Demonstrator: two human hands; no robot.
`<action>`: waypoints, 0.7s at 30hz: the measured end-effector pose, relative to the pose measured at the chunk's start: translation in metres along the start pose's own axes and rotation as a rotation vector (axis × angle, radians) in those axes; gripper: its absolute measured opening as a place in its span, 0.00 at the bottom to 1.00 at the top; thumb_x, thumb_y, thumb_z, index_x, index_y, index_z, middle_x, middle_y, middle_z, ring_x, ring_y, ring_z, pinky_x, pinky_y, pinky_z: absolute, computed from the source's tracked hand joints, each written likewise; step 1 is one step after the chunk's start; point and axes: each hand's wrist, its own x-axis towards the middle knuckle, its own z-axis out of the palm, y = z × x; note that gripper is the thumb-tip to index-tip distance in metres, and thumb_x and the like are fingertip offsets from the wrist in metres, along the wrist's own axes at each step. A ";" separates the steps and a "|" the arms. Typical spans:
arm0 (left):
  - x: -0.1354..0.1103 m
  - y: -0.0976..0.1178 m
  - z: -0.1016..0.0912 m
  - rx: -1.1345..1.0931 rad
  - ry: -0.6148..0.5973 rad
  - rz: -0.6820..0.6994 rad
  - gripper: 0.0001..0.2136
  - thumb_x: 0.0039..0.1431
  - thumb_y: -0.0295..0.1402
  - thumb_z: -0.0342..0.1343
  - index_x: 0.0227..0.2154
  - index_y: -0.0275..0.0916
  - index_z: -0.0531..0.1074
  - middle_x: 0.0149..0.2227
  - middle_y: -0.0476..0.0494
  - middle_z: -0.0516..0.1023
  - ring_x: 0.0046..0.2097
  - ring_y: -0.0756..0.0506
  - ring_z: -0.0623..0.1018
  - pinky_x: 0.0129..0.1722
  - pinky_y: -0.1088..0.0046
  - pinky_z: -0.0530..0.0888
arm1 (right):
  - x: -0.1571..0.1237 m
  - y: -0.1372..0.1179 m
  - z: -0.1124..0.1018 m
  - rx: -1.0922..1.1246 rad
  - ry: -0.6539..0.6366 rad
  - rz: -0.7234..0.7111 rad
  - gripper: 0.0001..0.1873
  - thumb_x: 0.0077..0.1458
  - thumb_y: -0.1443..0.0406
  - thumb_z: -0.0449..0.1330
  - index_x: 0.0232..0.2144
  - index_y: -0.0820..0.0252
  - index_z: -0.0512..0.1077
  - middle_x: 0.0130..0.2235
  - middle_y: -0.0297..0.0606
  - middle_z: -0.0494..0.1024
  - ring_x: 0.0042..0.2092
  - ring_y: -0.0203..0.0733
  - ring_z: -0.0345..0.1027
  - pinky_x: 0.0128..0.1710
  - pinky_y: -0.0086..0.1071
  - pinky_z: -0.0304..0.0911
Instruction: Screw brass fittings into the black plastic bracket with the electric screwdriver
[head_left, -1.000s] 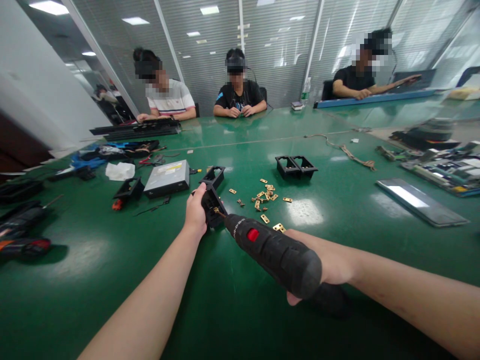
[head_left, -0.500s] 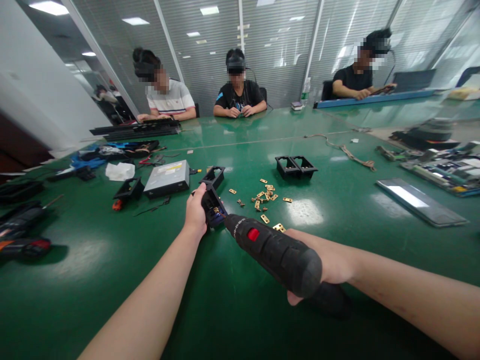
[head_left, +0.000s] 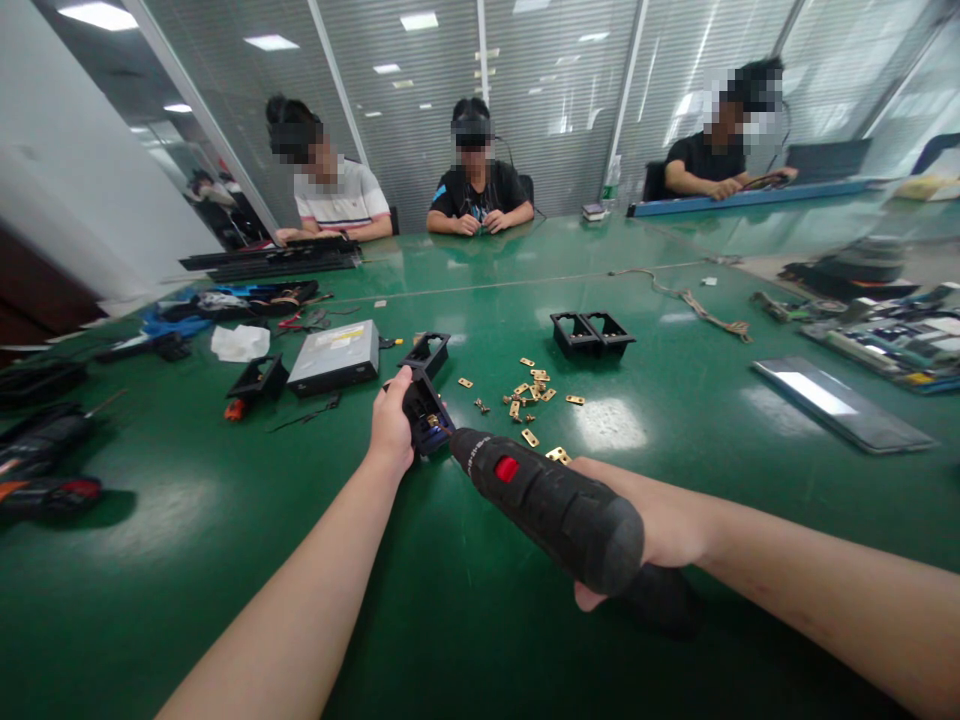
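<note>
My left hand (head_left: 391, 422) grips a black plastic frame (head_left: 415, 396) by its left side, tilted up on the green table. Inside the frame a brass-coloured bit and something bluish show faintly. Wrapped round the handle of a black cordless drill (head_left: 551, 505) with a red switch is my right hand (head_left: 626, 510), its fingers mostly hidden behind the tool. The drill's nose points left into the frame, and its tip meets the inside there. Right of the frame lie several small brass plates (head_left: 530, 438) and a few screws (head_left: 481, 405).
Two joined black frames (head_left: 592, 335) stand beyond the plates. On the left are a silver disc drive (head_left: 335, 357), another black frame (head_left: 259, 378) and dark tools (head_left: 49, 493). A flat glossy panel (head_left: 840, 403) lies right, near circuit boards (head_left: 892, 335). Three people sit across the green table (head_left: 247, 540).
Almost nothing differs: both hands, the frame and the drill keep their places. The person at the far right has shifted the hands slightly.
</note>
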 end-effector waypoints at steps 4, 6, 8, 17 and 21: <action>0.001 -0.001 -0.002 0.000 -0.011 0.000 0.19 0.73 0.54 0.72 0.45 0.46 0.75 0.32 0.46 0.85 0.34 0.35 0.92 0.35 0.61 0.91 | 0.001 0.000 0.000 0.006 -0.004 -0.007 0.29 0.25 0.63 0.98 0.31 0.55 0.91 0.32 0.26 0.88 0.35 0.44 0.77 0.39 0.34 0.71; 0.002 -0.002 -0.003 -0.006 -0.015 0.002 0.21 0.71 0.55 0.75 0.45 0.46 0.75 0.32 0.47 0.85 0.33 0.36 0.92 0.35 0.61 0.90 | 0.001 0.001 0.000 0.005 -0.011 -0.013 0.28 0.27 0.63 0.98 0.31 0.55 0.91 0.31 0.26 0.87 0.35 0.44 0.76 0.38 0.34 0.70; 0.003 -0.004 -0.004 -0.014 -0.018 0.007 0.22 0.70 0.56 0.76 0.45 0.46 0.74 0.31 0.47 0.85 0.32 0.36 0.91 0.34 0.62 0.90 | 0.002 0.002 -0.001 -0.001 -0.016 -0.026 0.27 0.29 0.63 0.97 0.32 0.55 0.91 0.31 0.27 0.87 0.35 0.44 0.76 0.38 0.34 0.70; 0.007 -0.007 -0.006 -0.032 -0.023 0.010 0.22 0.70 0.56 0.76 0.45 0.46 0.75 0.32 0.45 0.85 0.35 0.34 0.92 0.34 0.61 0.89 | 0.001 0.000 -0.001 -0.007 -0.030 -0.016 0.28 0.27 0.63 0.98 0.32 0.55 0.91 0.34 0.29 0.90 0.37 0.48 0.81 0.42 0.37 0.75; 0.008 -0.008 -0.007 -0.034 -0.032 0.010 0.23 0.69 0.57 0.77 0.45 0.46 0.74 0.32 0.46 0.85 0.34 0.35 0.92 0.35 0.61 0.89 | 0.002 0.002 -0.001 -0.013 -0.015 -0.020 0.29 0.26 0.61 0.98 0.31 0.55 0.90 0.32 0.29 0.88 0.36 0.46 0.78 0.38 0.35 0.71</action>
